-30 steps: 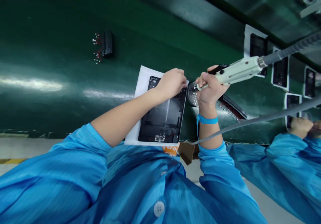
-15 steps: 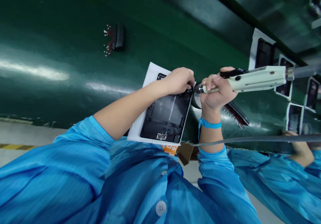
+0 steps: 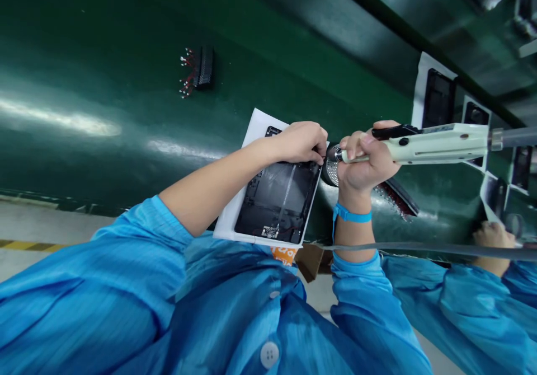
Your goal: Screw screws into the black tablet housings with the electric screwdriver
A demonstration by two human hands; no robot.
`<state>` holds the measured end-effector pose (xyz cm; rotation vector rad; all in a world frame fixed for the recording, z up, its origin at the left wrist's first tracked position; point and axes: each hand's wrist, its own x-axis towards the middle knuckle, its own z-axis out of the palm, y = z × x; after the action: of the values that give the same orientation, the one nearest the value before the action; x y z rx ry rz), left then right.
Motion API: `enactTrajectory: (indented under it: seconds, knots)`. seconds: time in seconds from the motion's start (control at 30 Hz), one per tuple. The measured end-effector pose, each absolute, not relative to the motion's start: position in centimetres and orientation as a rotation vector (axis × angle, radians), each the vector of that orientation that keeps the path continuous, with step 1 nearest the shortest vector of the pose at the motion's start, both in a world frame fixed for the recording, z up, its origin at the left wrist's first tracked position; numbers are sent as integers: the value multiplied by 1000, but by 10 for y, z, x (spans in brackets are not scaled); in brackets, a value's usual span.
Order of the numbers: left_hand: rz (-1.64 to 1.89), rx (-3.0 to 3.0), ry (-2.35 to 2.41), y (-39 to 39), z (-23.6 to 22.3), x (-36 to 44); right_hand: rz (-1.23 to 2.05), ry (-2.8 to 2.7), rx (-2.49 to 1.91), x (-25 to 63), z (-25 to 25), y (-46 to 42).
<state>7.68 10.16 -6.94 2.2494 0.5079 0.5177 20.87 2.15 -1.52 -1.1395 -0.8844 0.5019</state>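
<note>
My left hand (image 3: pixel 304 143) reaches over the upper right corner of an opened black tablet housing (image 3: pixel 268 201). Its fingers are pinched together at that corner; whatever they hold is hidden. Under the housing lies a white sheet (image 3: pixel 229 218). My right hand (image 3: pixel 364 159) is wrapped round a pale green electric screwdriver (image 3: pixel 444 144) with a black lever, lying nearly level with its front end pointing left. Below that front end, just right of the housing, is a round dark thing with a silver dotted side (image 3: pixel 331 172), partly covered by my right hand.
A stack of small black parts with red wires (image 3: pixel 204 67) sits on the green table (image 3: pixel 104 84). More wired parts (image 3: pixel 398 196) lie beyond my right wrist. A grey cord (image 3: pixel 428 246) crosses at right. Several housings on white sheets (image 3: pixel 438 98) and another person's hand (image 3: pixel 495 243) are farther right.
My left fingertips have shifted slightly down at the housing's corner, covering a small black part visible there before. The screwdriver stays in my right hand. The other person's hand has moved down.
</note>
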Motion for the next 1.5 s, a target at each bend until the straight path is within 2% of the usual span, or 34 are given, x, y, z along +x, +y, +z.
enactTrajectory:
  seconds: [0.47,0.8,1.1,1.5]
  knots:
    - [505,2287,606,96,-65,80,525,-860,-1107,206,-16,24]
    - [481,2303,453,109,-70,75,490,-889,-1120,216,-23,27]
    - [734,2222,733,103,-80,84,531,-876,-1118,212,-32,33]
    - [840,2216,712,104,-92,89,552,-911,-1179,212,-38,35]
